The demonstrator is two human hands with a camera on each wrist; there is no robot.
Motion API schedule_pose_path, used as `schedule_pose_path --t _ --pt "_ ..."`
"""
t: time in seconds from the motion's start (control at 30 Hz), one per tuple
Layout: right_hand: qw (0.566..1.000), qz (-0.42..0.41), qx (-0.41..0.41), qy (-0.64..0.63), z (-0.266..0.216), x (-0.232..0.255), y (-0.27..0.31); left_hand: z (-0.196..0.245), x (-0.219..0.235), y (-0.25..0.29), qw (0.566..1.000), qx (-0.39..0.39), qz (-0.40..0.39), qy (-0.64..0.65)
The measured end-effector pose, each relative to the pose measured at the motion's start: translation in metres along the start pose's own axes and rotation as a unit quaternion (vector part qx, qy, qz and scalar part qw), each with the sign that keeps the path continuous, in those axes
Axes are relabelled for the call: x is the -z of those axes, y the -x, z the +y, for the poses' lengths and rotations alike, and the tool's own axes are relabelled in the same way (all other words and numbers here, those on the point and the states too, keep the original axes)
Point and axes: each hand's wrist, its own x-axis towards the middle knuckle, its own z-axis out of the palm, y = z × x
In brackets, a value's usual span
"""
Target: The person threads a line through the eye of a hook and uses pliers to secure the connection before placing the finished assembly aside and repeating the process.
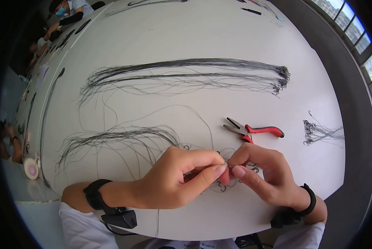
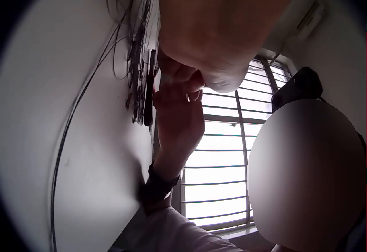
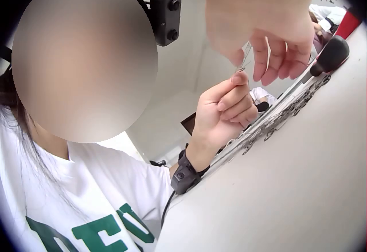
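My left hand pinches a thin hook-ended strand between thumb and index finger, its other fingers curled in. Tip to tip with it, my right hand pinches the same strand, while its remaining fingers hang loosely, as the right wrist view shows. Fingers cover most of the strand. Beneath both hands lies a loose heap of dark strands with curled hook ends. Red-handled pliers lie with jaws apart just beyond the right hand.
A bundle of dark strands lies left of the hands, a longer bundle farther back. More hooked strands sit at the right edge. A white roll stands at left. Other people sit along the far left.
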Motion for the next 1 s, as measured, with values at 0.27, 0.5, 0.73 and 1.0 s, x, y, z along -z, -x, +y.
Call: schedule_pose_path --t 0.27,0.5,0.73,1.0 --pt "0.997 0.026 -0.053 -0.039 -0.001 -0.004 0.003 -0.003 -0.005 0.001 0.993 -0.04 0.015 -0.109" --pt "0.996 0.028 -0.07 -0.049 -0.004 -0.003 0.002 -0.006 -0.007 -0.003 0.992 -0.044 0.072 -0.091" --pt "0.988 0.111 -0.048 0.092 -0.014 0.013 0.0 0.006 0.037 -0.012 0.944 -0.119 0.277 0.131" --pt "0.982 0.177 -0.005 0.066 -0.025 0.046 -0.025 0.01 0.069 -0.007 0.927 -0.116 0.346 0.082"
